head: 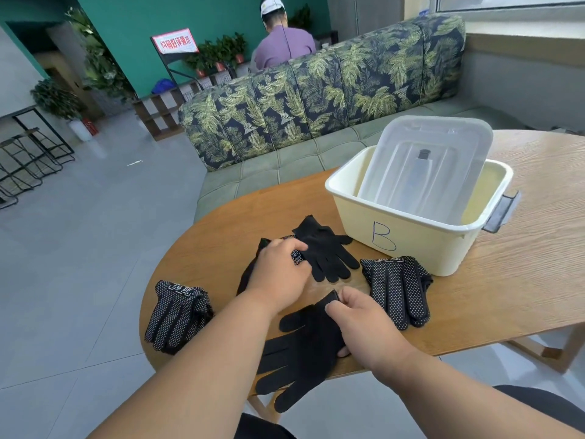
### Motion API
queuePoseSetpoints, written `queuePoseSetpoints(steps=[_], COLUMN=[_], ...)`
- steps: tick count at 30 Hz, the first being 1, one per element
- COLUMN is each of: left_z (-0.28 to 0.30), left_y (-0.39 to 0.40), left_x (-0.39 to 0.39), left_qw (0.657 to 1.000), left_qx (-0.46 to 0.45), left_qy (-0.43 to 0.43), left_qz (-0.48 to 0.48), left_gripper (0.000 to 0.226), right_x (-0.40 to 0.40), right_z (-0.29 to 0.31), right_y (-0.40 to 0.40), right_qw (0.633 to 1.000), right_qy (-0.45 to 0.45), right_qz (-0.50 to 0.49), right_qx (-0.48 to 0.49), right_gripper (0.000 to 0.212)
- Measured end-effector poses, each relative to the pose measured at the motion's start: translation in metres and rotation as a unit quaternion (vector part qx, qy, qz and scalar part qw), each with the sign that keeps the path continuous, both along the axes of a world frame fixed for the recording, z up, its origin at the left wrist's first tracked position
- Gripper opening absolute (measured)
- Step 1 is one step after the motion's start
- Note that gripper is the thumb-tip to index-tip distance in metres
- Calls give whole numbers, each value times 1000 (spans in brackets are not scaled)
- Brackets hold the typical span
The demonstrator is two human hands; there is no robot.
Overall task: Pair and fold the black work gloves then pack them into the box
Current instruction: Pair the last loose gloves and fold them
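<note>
Packing has not begun, as far as can be seen: the box (408, 239), beyond the right hand (364, 315), holds only its lid (424, 163) propped inside, and no gloves. The left hand (278, 270) lies curled on a dotted glove (296, 256), fingers closed over its cuff, with a plain glove (326, 251) just beyond its fingertips. The right hand pinches the cuff of another plain glove (300, 353) lying under it, toward the table (506, 280) edge. A dotted stack (177, 315) sits left of the left arm and another (399, 289) just right of the right hand; both look already paired. Folding, pairing the middle gloves and all boxing remain.
</note>
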State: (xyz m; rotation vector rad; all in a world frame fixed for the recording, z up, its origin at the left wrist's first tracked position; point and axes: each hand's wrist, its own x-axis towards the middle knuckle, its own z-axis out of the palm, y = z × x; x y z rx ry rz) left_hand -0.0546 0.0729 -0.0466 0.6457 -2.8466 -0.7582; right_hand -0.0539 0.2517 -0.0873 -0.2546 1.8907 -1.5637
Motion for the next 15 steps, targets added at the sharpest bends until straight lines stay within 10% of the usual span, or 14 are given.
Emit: queuePoseSetpoints(steps=[5, 15], left_z=[-23, -44], left_y=[4, -4], left_x=[-23, -52], left_qw=[951, 960], left_qx=[301, 258], left_qy=[-26, -61], left_qz=[71, 91], left_gripper=[39, 70], right_x=[-1, -2], right_z=[-5, -9], right_y=[-1, -6], right_qw=[1000, 1000], right_qy=[-3, -10], right_qz=[1, 7], right_qx=[6, -1], right_gripper=[22, 24])
